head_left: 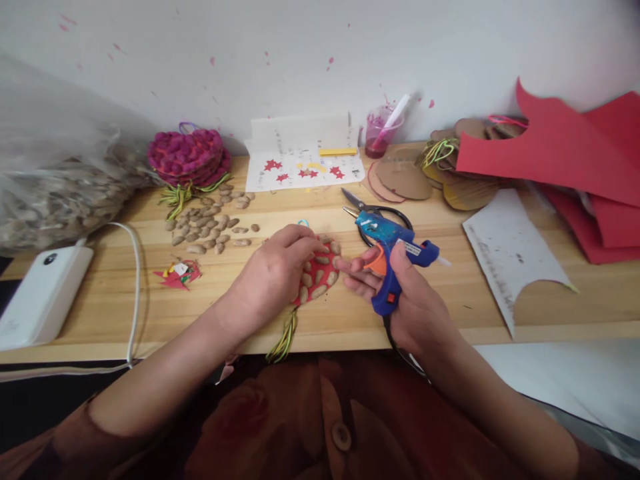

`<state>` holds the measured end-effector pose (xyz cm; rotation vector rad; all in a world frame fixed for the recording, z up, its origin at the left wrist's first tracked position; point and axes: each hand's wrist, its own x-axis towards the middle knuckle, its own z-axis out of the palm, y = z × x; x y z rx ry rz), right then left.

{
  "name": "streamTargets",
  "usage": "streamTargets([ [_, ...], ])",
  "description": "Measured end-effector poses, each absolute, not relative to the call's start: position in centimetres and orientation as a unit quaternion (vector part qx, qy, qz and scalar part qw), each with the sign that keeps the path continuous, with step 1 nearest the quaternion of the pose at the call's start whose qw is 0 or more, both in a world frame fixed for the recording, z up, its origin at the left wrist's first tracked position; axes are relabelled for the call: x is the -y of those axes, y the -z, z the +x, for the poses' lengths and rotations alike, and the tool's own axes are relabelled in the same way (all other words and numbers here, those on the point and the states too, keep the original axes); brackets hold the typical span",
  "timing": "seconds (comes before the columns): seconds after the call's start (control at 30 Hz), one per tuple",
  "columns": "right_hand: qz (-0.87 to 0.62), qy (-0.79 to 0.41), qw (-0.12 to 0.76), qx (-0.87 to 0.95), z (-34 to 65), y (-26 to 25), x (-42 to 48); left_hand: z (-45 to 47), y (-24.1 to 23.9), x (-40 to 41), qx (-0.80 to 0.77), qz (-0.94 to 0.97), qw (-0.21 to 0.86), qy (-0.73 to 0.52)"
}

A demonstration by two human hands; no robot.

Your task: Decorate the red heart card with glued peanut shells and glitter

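Note:
My right hand is wrapped around a blue hot glue gun with an orange trigger, its nozzle pointing up and left. In front of me lies a red piece studded with peanuts in their shells, a yellow-green tassel hanging from its lower end. Over its left side my left hand is bent, fingers drawn together at the surface; whatever is between the fingertips is hidden. Fingertips of my right hand come close to the piece's right edge. Behind the glue gun rest black-handled scissors, partly covered.
Loose peanuts and small scraps lie left. A bag of peanuts, white power bank and cable are farther left. Behind are a purple decorated stack, paper with stars, a cup, cardboard discs and red sheets.

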<state>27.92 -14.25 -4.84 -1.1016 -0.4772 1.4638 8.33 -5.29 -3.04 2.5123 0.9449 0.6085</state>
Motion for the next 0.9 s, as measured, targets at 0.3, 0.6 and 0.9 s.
streamTargets([
  [0.3,-0.463,-0.633,0.59,0.19,27.8,4.7,14.3,6.8,4.6,6.5,-0.314,0.909,0.177,-0.211],
  [0.6,-0.444,-0.645,0.601,0.159,27.8,4.8,14.3,7.2,5.0,6.8,-0.324,0.901,0.139,-0.253],
  [0.9,-0.453,-0.637,0.607,0.144,27.7,4.9,14.3,8.7,4.6,5.8,-0.363,0.884,0.125,-0.267],
])
